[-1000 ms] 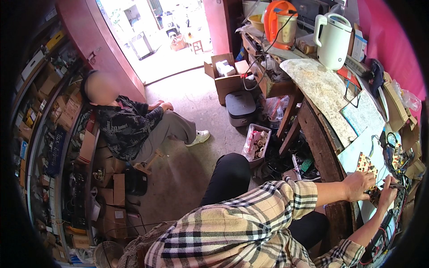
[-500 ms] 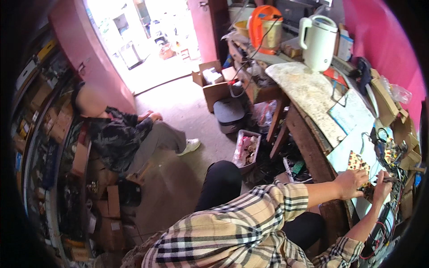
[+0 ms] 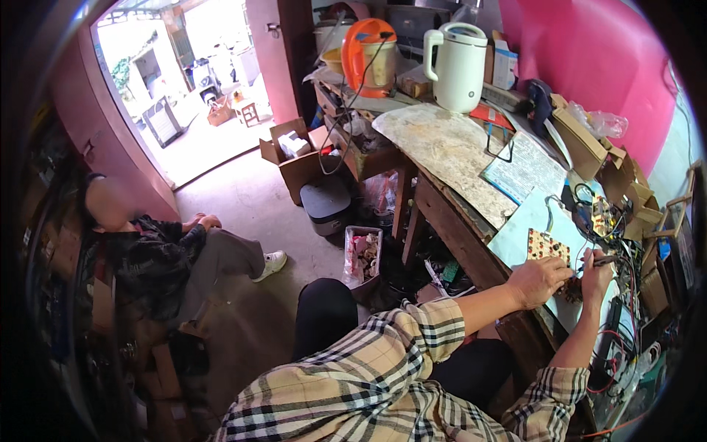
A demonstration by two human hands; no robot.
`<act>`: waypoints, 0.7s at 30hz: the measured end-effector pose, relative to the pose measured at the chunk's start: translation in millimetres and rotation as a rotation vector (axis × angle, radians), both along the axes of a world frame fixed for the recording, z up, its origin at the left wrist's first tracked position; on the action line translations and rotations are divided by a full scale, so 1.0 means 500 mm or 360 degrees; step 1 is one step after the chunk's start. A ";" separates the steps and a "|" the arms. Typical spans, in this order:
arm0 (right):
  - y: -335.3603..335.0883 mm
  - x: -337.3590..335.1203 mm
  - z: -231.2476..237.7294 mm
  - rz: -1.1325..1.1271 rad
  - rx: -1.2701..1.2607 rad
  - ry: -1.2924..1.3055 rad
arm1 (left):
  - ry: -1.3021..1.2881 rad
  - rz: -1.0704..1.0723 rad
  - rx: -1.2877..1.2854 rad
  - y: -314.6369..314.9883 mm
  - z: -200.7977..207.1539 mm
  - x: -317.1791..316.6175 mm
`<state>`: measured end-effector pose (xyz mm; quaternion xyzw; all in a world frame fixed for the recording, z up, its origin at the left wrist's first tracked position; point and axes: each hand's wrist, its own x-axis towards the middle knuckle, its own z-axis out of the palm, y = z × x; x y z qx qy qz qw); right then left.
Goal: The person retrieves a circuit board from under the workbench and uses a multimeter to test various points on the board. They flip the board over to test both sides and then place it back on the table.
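Observation:
A circuit board (image 3: 547, 245), tan and dotted with small dark and red parts, lies on a pale sheet on the workbench. My left hand (image 3: 541, 282) is at the board's near edge with its fingers curled down onto it. Just to the right, my right hand (image 3: 595, 283) grips a dark slim tool (image 3: 605, 261), whose kind I cannot make out. Between and below the two hands sits a small brownish part (image 3: 571, 292), partly hidden by the fingers.
Tangled wires (image 3: 622, 295) and another board (image 3: 602, 215) crowd the bench's right side. A written sheet (image 3: 524, 168), white jug (image 3: 458, 70) and orange-handled jug (image 3: 368, 62) stand farther back. A seated person (image 3: 169, 250) is at left; cardboard boxes (image 3: 291, 155) stand on the floor.
The view has swung to the right, so the scene sits farther left. My left hand stays at the board's near edge, and the right hand still grips the dark tool beside it.

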<state>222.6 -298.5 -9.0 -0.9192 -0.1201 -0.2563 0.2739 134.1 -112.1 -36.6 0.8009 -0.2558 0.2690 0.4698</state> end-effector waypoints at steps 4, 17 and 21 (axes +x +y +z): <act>0.008 -0.002 -0.001 -0.0033 -0.0182 -0.0160 | -0.0021 0.0028 -0.0103 -0.002 0.008 -0.008; 0.040 -0.013 0.013 0.0184 -0.0272 -0.0433 | 0.0072 -0.0084 -0.0215 -0.001 -0.005 0.016; 0.042 -0.017 0.018 0.0182 -0.0245 -0.0264 | 0.0203 -0.0223 -0.0373 -0.001 0.001 0.031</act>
